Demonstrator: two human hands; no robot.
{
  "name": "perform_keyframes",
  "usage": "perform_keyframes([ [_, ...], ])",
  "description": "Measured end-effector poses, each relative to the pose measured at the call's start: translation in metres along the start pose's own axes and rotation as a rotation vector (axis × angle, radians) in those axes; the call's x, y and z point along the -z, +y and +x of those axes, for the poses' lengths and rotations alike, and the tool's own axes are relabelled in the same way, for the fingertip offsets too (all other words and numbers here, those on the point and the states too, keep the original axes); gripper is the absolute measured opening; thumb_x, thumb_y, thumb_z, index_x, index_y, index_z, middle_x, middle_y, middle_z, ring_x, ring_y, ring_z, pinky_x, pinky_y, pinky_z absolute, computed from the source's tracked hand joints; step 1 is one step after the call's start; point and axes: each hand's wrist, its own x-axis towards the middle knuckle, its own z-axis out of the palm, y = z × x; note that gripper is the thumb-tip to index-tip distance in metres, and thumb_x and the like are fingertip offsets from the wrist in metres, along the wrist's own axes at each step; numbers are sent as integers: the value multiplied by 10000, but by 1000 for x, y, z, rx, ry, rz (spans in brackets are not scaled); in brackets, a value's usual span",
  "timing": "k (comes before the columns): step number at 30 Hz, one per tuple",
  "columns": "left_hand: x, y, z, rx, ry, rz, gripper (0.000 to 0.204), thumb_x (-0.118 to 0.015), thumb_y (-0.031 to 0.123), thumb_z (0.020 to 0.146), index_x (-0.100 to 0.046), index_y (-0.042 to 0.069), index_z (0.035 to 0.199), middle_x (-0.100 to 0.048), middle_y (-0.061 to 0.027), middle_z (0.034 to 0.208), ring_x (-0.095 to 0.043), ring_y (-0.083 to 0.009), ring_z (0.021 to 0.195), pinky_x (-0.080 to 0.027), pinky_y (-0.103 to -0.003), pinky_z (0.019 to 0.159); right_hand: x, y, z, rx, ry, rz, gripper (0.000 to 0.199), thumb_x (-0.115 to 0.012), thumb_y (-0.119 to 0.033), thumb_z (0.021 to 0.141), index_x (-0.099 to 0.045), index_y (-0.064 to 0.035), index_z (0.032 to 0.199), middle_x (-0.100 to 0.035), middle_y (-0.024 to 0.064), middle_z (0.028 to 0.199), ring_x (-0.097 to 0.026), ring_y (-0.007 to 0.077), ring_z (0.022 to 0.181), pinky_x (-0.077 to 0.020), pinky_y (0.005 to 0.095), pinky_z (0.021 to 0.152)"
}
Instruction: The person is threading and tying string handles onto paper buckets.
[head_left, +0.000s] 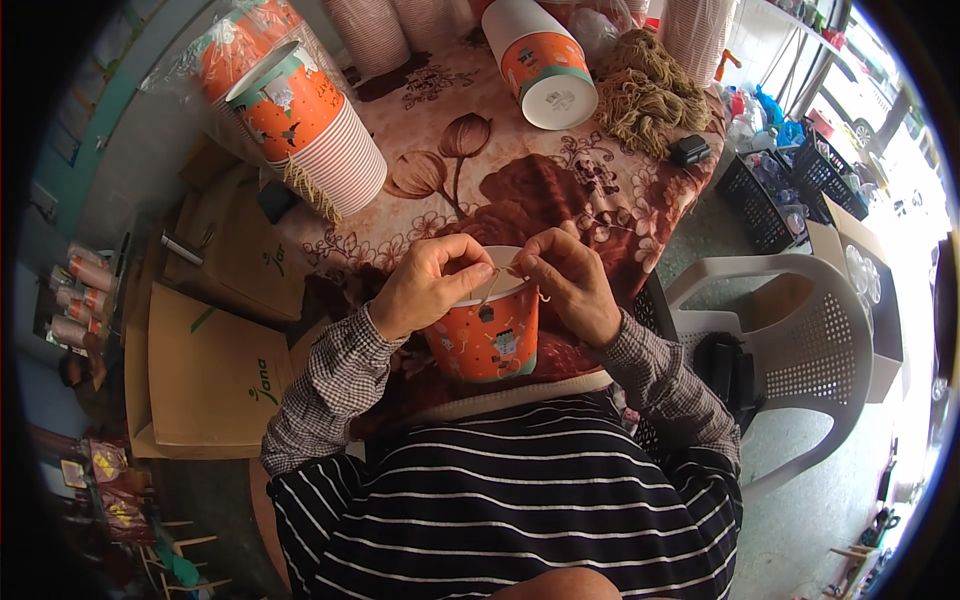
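Observation:
An orange paper bucket with cartoon figures and a white inside stands upright at the table's near edge, in front of my body. Over its rim, my left hand is closed, thumb and forefinger pinching a thin tan string. My right hand pinches the same string at the rim's right side, its fingertips a short way from the left ones. A loop of string hangs down the bucket's outer wall. Whether the string passes through a hole is too small to make out.
Stacked orange buckets lean at the left with strings hanging off them. Farther back lie a bucket on its side, a heap of tan strings and a small black object. Cardboard boxes stand left, a plastic chair right.

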Motion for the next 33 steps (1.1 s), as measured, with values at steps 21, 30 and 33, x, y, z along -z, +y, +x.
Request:
perform_keyframes([
  [21,-24,30,-18,-268,222,297,167,-687,102,835,-650,33,982,-608,-67,762,-602,-190,703,-481,-298,686,1,-61,-10,-265,-137,15,108,-468,-167,1005,-434,-67,983,-619,52,687,-504,49,489,-372,185,432],
  [30,-33,44,-33,-598,274,620,170,-757,130,755,-665,94,892,-604,0,746,-599,-166,711,-414,-360,869,-15,-74,-28,-149,-193,55,118,-499,-111,986,-429,-50,1059,-606,53,765,-561,69,610,-438,187,532],
  [33,-31,41,-36,-627,310,668,187,-751,99,744,-653,100,903,-601,3,777,-600,-164,746,-410,-367,885,-13,-78,-28,-148,-235,119,182,-550,-77,956,-438,-50,1097,-609,46,819,-578,72,699,-464,205,607],
])
